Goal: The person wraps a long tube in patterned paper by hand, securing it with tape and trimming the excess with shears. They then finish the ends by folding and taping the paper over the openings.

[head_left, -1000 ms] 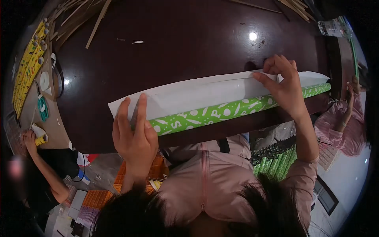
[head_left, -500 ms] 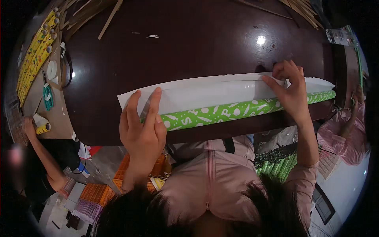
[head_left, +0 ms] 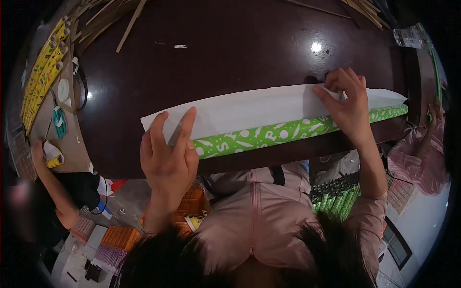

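Observation:
A roll of green wrapping paper (head_left: 269, 136) with white figures lies lengthwise along the near side of the dark table. Its loose white underside (head_left: 249, 106) spreads out beyond the roll as a long flap. My left hand (head_left: 168, 161) rests over the left end, index and middle fingers stretched apart on the white flap, the palm covering the roll's end. Toward the right end, my right hand (head_left: 349, 105) pinches the far edge of the flap between thumb and bent fingers. Part of the roll is hidden behind that wrist.
Yellow patterned rolls (head_left: 43, 72), white tape (head_left: 64, 91) and teal-handled scissors (head_left: 59, 122) lie on a side surface at left. Brown strips (head_left: 129, 26) lie at the table's far edge. Other people work at left and right; orange crates (head_left: 120, 237) stand below.
My right hand has shifted slightly left and away from me along the flap's far edge. My left hand has moved slightly left, its fingers still spread on the paper.

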Demonstrator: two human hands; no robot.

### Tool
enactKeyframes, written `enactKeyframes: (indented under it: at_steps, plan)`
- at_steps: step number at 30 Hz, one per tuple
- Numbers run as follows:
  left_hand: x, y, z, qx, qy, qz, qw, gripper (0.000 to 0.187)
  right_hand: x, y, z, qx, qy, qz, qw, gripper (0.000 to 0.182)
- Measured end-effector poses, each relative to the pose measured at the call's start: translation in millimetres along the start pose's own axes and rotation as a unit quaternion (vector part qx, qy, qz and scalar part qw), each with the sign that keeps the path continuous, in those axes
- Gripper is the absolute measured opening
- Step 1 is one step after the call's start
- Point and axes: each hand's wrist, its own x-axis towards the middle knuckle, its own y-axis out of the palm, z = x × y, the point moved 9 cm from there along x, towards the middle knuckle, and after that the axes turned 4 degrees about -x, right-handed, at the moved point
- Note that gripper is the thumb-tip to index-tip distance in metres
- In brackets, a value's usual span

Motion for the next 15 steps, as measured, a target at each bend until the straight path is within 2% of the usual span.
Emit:
enactKeyframes:
  at_steps: [3, 5, 15]
  plan:
    - [-0.8, -0.2, -1.2, 0.004, 0.004, 0.002, 1.0, 0.051, 0.0, -1.2, 0.8, -0.005, 0.003, -0.003, 1.0, 0.021]
    - [-3.6, 6.3, 5.3, -0.026, -0.046, 0.047, 0.998, 0.051, 0.7, -0.9, 0.7, 0.001, 0.003, -0.002, 1.0, 0.021]
    - [-3.5, 5.0, 4.4, -0.027, -0.029, 0.021, 0.999, 0.051, 1.4, 0.3, -0.6, 0.008, 0.008, 0.001, 1.0, 0.021]
